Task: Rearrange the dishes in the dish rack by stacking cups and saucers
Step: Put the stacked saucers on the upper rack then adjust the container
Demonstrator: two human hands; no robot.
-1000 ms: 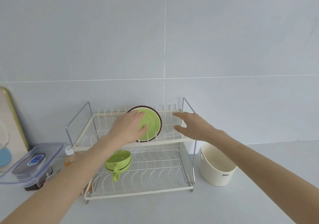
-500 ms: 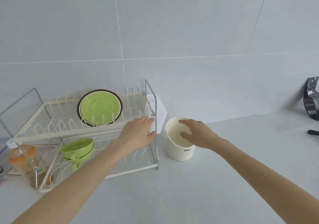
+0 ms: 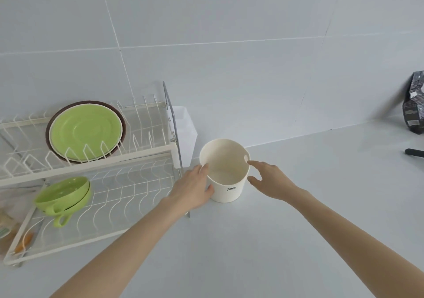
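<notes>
At the centre of the frame a cream tub [image 3: 226,171] with a small printed logo and a hole near its rim stands upright on the pale counter [image 3: 298,217], just right of the dish rack [image 3: 137,157]. The left hand [image 3: 195,189] lies against the tub's left wall, fingers extended along it and thumb low on the front, so it is cupping rather than clamping; the right hand [image 3: 269,180] sits at the right rim with fingers spread and apart, the fingertip about touching the rim, and it is not closed on anything. The task's dishes are already grouped at the left of the frame: a green saucer [image 3: 86,131] stands on edge in front of a brown one [image 3: 122,123] on the upper tier, and two nested green cups [image 3: 63,194] lie tilted on the lower tier, handles toward the bottom left. The step in hand looks like taking up the tub with both hands. To do it well, I would press both palms evenly on opposite walls below the rim before lifting, since the tub looks light and smooth and could tip or slide if only one side grips. Keep it clear of the rack's upright end frame [image 3: 173,127], which stands just beside the left hand, and lift straight up.
</notes>
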